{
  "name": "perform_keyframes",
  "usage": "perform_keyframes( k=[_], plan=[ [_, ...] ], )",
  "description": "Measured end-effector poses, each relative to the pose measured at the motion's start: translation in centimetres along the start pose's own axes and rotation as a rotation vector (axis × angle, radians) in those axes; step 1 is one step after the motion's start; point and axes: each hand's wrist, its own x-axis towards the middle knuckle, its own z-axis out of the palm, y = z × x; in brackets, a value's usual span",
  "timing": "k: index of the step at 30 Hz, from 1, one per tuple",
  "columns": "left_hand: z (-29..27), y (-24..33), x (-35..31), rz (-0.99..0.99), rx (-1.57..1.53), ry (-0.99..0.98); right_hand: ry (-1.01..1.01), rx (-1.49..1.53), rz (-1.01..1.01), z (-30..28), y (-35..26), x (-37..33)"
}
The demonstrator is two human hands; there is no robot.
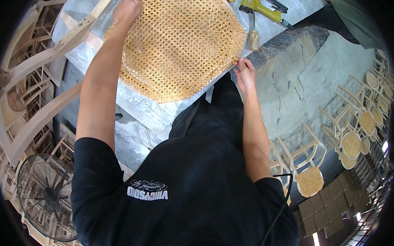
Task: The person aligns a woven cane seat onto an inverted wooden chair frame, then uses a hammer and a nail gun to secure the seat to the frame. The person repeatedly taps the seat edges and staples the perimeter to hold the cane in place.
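A sheet of woven cane webbing (pixel 178 44), golden and open-meshed, lies on a table covered with clear plastic (pixel 93 61). My left hand (pixel 127 11) is at its far left edge, fingers closed on the rim and partly turned from view. At the right corner of the webbing, the thumb and fingers of my right hand (pixel 245 75) pinch the edge. Beyond that corner lie a tool with a worn wooden handle (pixel 253 41) and a yellow-green staple gun (pixel 262 7).
Curved wooden chair frames (pixel 47 57) crowd the left side, with a black floor fan (pixel 51 194) below them. Loose cane strands (pixel 290 50) litter the floor at right. Chairs with cane seats (pixel 310 181) stand further right, near stacked cartons (pixel 324 210). Another person's dark green clothing (pixel 354 20) shows top right.
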Motion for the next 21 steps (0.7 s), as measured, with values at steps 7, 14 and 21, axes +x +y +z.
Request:
perform_keyframes(
  k=[7, 14, 21],
  plan=[
    [0.6, -1.0, 0.1, 0.001, 0.001, 0.033, -0.076, -0.094, -0.052, 1.3, -1.1, -0.2],
    [0.3, 0.0, 0.2, 0.0, 0.001, 0.023, -0.018, -0.094, -0.013, 1.4, -1.1, 0.0],
    [0.5, -0.7, 0.6, 0.008, 0.003, 0.024, -0.117, 0.381, 0.287, 0.4, -0.5, 0.7]
  ],
)
